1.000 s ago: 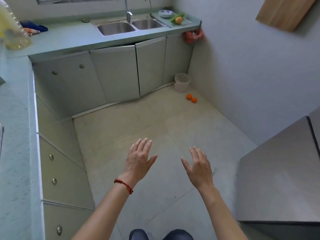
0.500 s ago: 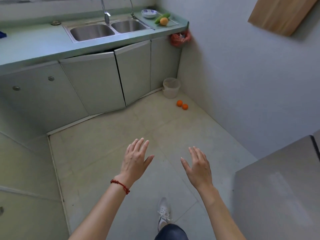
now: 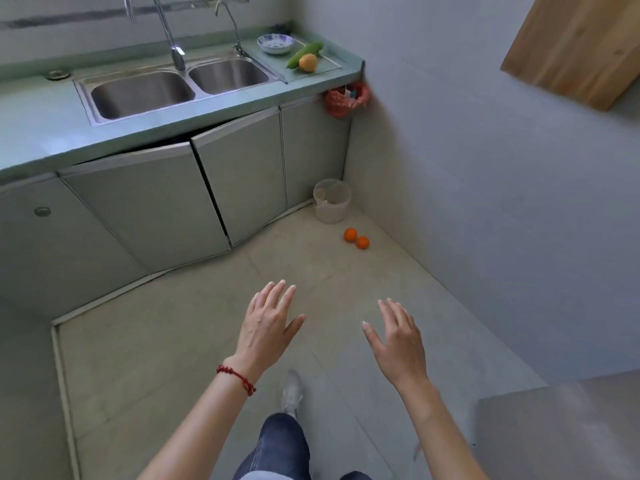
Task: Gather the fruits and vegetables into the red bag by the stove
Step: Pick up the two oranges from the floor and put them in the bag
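Two small oranges lie on the floor by the right wall, next to a pale bin. On the counter's right end rest a green cucumber and a yellow-orange fruit. A red plastic bag hangs under the counter's right corner. My left hand, with a red bracelet at the wrist, and my right hand are both held out over the floor, fingers spread, holding nothing, well short of the oranges.
A double steel sink with a tap sits in the green counter. A blue-patterned bowl stands beside the cucumber. A pale bin stands in the floor corner. A grey surface juts in at lower right; a wooden board hangs upper right.
The view has turned right and moved closer to the sink counter and the oranges. My foot has stepped forward. Both hands stay open and empty.
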